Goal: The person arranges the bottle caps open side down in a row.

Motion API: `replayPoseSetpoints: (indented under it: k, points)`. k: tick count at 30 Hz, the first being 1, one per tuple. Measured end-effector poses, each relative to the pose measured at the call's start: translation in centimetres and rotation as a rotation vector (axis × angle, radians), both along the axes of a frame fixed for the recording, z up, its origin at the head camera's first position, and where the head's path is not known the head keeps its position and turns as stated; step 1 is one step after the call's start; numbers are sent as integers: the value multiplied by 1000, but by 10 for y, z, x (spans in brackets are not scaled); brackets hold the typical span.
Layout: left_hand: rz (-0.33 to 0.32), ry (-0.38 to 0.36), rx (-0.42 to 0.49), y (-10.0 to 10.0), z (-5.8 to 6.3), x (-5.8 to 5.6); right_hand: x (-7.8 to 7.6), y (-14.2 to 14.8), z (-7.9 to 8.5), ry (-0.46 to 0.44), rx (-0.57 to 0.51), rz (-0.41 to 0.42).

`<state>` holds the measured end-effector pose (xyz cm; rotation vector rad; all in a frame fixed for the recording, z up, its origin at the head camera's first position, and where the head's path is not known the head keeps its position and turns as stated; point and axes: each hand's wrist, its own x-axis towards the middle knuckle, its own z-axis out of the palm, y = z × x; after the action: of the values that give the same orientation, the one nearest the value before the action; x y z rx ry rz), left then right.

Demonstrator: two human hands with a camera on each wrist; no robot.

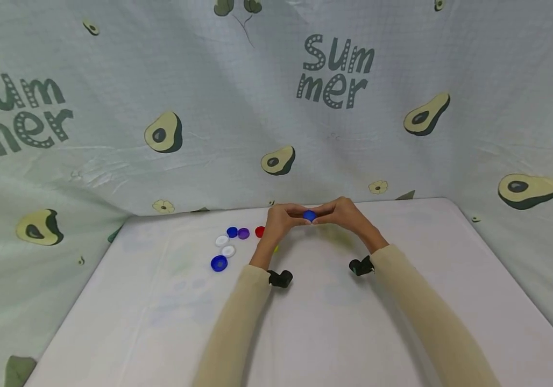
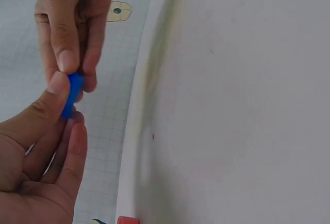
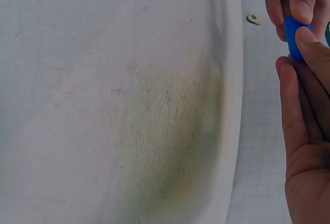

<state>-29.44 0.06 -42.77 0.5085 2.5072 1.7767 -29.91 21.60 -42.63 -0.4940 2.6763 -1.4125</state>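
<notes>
A small blue bottle cap (image 1: pixel 310 215) is held between both hands near the table's far edge. My left hand (image 1: pixel 279 221) pinches it from the left, and my right hand (image 1: pixel 346 216) pinches it from the right. Seen from the left wrist, the blue bottle cap (image 2: pixel 75 93) stands edge-on, with both thumbs meeting at its near side. The right wrist view has the same blue bottle cap (image 3: pixel 292 37) between the thumbs and fingertips. Left of my left hand lie a red cap (image 1: pixel 260 231), a purple cap (image 1: pixel 243 233) and another blue cap (image 1: pixel 232 232).
Two white caps (image 1: pixel 222 241) and a larger blue cap (image 1: pixel 219 263) lie further left on the white table (image 1: pixel 325 333). A bit of yellow (image 1: pixel 276 249) peeks out beside the left wrist. Behind the table hangs a cloth (image 1: pixel 218 177) with avocado prints.
</notes>
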Motion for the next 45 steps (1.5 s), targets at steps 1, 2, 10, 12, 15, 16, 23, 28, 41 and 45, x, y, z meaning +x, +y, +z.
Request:
replayPoseSetpoints:
  k: [1,2,10,12,15,16,23,28,41,45]
  points:
    - [8,-2,6,1,-1,-1,-1,-1,0,-4,-2,0]
    - [15,-5,9,2,-1,-2,-1,-1,-1,-11,-4,-1]
    - [45,-24,-136,14,-9,-6,-2,-1,-12,28,80,-13]
    - [45,-39,-189,17,-8,-5,-1,-2,-14,25,83,-2]
    - [46,-67,-257,21,-7,-3,1,-3,-14,24,94,9]
    - [45,-77,-279,22,-6,-3,1,-3,-14,28,105,13]
    - [8,-120,-377,29,-5,-3,0,-2,-16,36,169,25]
    - [19,-124,-375,28,-8,-5,-2,-1,-20,7,158,-4]
    - [-123,-102,-507,26,1,-9,-3,5,-24,-53,124,-67]
    - [-148,-10,-614,19,15,10,8,-1,-24,-64,141,-72]
